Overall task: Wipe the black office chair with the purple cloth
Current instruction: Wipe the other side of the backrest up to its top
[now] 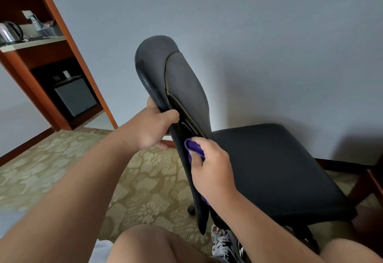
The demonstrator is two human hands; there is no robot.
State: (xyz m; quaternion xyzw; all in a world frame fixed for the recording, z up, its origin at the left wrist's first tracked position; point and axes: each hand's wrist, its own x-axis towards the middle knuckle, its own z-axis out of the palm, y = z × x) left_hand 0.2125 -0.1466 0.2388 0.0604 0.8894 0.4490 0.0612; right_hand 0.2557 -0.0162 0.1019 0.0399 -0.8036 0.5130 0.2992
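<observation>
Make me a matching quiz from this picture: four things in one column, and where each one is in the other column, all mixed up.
Things:
1. left hand
2. purple cloth
3. shiny metal kettle
4. black padded chair seat

Places:
A. on the pale shelf at upper left
B. right of the black backrest
C. gripping the backrest's edge
D. bunched in the right hand, against the backrest

Pairs: 1-C, 2-D, 3-A, 4-B

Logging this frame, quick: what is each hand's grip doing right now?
Left hand: closed around the edge of the chair backrest.
Right hand: closed on the purple cloth, held against the backrest.
</observation>
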